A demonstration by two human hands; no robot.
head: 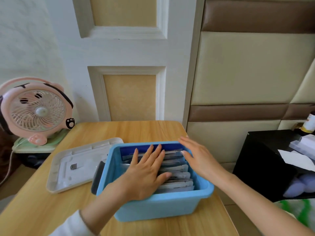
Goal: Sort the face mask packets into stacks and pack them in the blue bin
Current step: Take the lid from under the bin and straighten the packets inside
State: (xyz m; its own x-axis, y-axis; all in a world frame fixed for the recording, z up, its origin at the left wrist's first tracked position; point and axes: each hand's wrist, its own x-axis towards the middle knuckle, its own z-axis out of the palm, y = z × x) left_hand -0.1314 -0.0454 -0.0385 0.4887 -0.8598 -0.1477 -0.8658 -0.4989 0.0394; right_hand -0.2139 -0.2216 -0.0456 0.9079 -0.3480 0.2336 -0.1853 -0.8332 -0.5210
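The blue bin (158, 208) stands on the wooden table near its front right. Inside it, several silver and blue face mask packets (177, 178) stand on edge in a row from back to front. My left hand (144, 174) lies flat on top of the packets, fingers spread, pressing on them. My right hand (197, 157) hovers with fingers apart over the bin's back right corner, its thumb touching the packets near the rim. Neither hand grips anything.
The bin's white lid (76, 164) lies upside down on the table to the left of the bin. A pink desk fan (35, 111) stands at the far left. A black cabinet (272, 160) with papers sits to the right.
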